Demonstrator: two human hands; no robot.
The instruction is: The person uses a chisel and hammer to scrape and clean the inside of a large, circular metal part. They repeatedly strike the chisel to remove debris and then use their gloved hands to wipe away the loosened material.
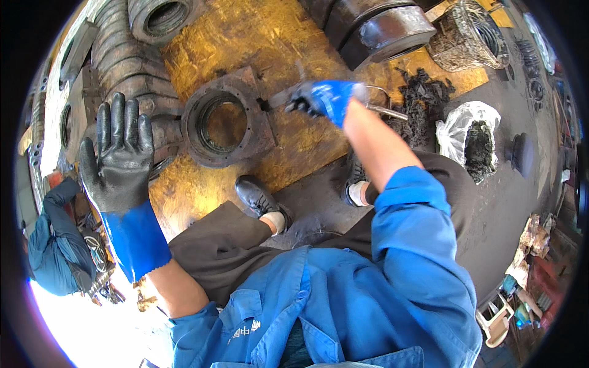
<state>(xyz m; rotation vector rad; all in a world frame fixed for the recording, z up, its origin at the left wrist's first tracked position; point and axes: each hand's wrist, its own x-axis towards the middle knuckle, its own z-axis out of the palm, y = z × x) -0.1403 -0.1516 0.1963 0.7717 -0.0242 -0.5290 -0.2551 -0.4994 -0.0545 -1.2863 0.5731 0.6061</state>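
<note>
My left hand (123,153), in a black work glove with a blue cuff, is raised at the left with its fingers stretched and nothing in it. My right hand (316,101), gloved alike and smeared by motion, is closed on a flat greyish tool (281,98). Blur hides the tool's exact kind. Its end is close to the right side of a dark, greasy square metal block (261,132) with a large round bore. The block rests on a yellowish, oil-stained board (307,141) in front of my feet.
Heavy ribbed cylindrical metal parts (126,61) lie at the far left, with more rounded metal parts (386,34) at the far right. Black greasy scraps (423,98) are heaped right of my right hand, beside a white plastic bag (457,129) holding black waste. My shoes (261,196) stand near the board's edge.
</note>
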